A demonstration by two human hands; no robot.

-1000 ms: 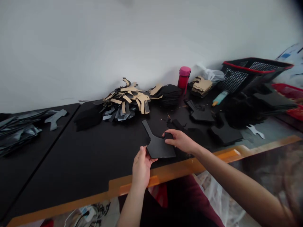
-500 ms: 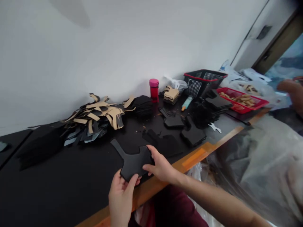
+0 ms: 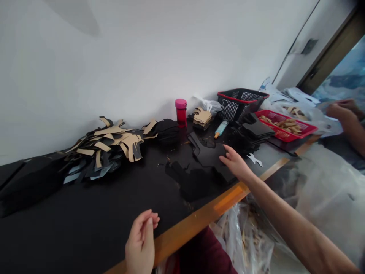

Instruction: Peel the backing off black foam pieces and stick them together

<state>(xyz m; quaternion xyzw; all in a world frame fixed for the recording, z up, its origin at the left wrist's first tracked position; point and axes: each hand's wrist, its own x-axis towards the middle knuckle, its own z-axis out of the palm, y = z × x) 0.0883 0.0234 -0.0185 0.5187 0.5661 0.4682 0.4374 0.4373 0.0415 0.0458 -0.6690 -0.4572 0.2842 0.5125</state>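
Observation:
My right hand reaches out over the black table and grips the right edge of a flat black cut piece, thumb on top. The piece lies over a small stack of like black pieces. My left hand hovers at the table's orange front edge, fingers loosely curled and apart, holding nothing. More black cut pieces lie flat between the two hands.
A heap of tan and black strips sits at the back left. Along the wall stand a red bottle, a tan stack, a teal tube, a black basket and a red tray. Another person's hand works at the far right.
Both hands held the black piece near the front edge. My left hand has let go and my right hand has carried the piece right and away to the stack.

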